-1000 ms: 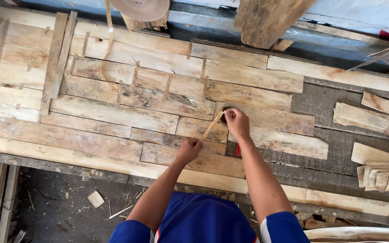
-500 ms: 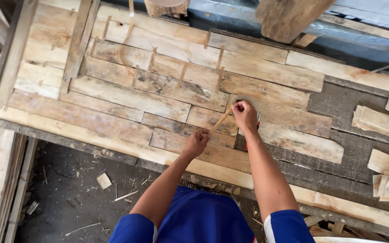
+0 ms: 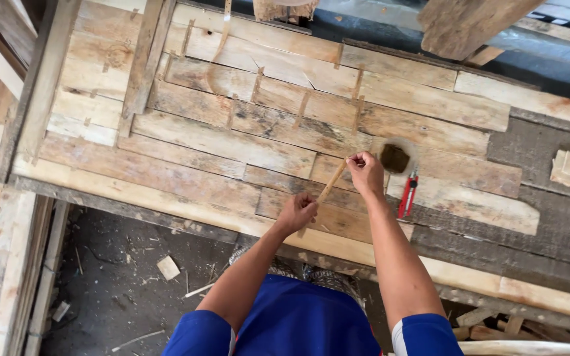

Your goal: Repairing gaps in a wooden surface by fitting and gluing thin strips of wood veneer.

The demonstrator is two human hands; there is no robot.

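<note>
Positioning step: your left hand (image 3: 296, 212) and right hand (image 3: 366, 171) each pinch one end of the thin wooden strip (image 3: 332, 182), held slanted above the plank panel (image 3: 232, 142) on the desk. Judged next: lower it flat, aligned with a plank edge.

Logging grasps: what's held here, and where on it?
A thin wooden stick, gripped at both ends: left hand closed around the lower end, right hand pinching the upper end, above the plank surface.

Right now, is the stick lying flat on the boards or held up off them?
Held up, tilted. The left hand grips the stick's lower end, the right hand pinches its top, above the boards.
</note>
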